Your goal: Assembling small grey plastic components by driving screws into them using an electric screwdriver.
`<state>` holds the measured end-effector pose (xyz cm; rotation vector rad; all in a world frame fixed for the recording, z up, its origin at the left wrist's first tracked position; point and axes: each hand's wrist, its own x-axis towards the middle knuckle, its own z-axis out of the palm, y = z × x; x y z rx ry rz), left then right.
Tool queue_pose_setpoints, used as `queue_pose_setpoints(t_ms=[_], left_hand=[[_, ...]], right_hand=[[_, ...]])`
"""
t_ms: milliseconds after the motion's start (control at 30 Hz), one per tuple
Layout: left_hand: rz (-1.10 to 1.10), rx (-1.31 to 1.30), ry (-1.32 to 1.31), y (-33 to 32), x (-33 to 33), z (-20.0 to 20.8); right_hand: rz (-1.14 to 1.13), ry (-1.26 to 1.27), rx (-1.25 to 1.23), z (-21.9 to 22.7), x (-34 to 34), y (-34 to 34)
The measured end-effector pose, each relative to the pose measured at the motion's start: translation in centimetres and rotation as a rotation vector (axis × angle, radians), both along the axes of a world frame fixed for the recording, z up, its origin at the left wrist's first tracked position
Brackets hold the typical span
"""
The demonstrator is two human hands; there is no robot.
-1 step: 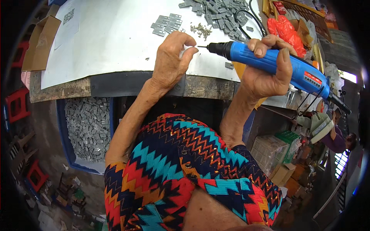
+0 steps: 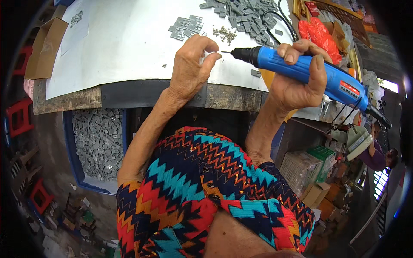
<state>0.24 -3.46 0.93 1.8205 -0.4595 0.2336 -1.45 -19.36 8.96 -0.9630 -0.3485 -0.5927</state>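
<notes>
My right hand (image 2: 297, 81) is wrapped round a blue electric screwdriver (image 2: 286, 64), held level above the table with its thin bit pointing left. The bit's tip reaches to the thumb and forefinger of my left hand (image 2: 193, 62), which is curled closed over the white tabletop. Whatever lies between those fingers is hidden. Just beyond, a small heap of brass-coloured screws (image 2: 225, 34) is on the table. Beside the screws, several flat grey plastic pieces (image 2: 188, 27) lie grouped in rows. A larger loose pile of grey pieces (image 2: 247, 19) spreads at the far right.
A blue-edged bin (image 2: 97, 144) full of small grey parts stands below the table on the left. An open cardboard box (image 2: 45, 49) sits at the table's left end. A black cable (image 2: 279, 17) and a red plastic bag (image 2: 319, 38) are at the right. Another person (image 2: 376, 155) is at far right.
</notes>
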Motion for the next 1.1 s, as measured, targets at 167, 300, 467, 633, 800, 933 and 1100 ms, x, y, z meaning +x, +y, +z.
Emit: queue_pose_setpoints(t_ms=[167,300,467,633,800,933,1100], left_hand=[[-0.032,-0.198,0.25,0.6,-0.2,0.9],[-0.144,-0.702,0.576,0.9,-0.4,0.7],[-0.34,-1.204,0.908,1.1,-0.8,0.2],[-0.423,-1.444,1.055,0.4,-1.4,0.3],[-0.407,-1.488,1.075,0.1,-1.8,0.4],[-0.427,-1.512,1.08,0.1,-2.0,0.4],[-0.45,-1.533,1.075,0.1,-2.0,0.1]], right_hand=[[-0.007,-0.013,0.06,0.2,-0.2,0.0],[0.034,-0.044,0.076,0.7,-0.7,0.4],[0.124,-0.099,0.094,0.9,-1.0,1.0],[0.136,-0.138,0.073,1.0,-1.1,1.6],[0.129,-0.143,0.055,1.1,-1.4,1.6],[0.141,-0.148,0.061,1.2,-1.4,1.6],[0.125,-0.118,-0.009,1.5,-1.6,1.6]])
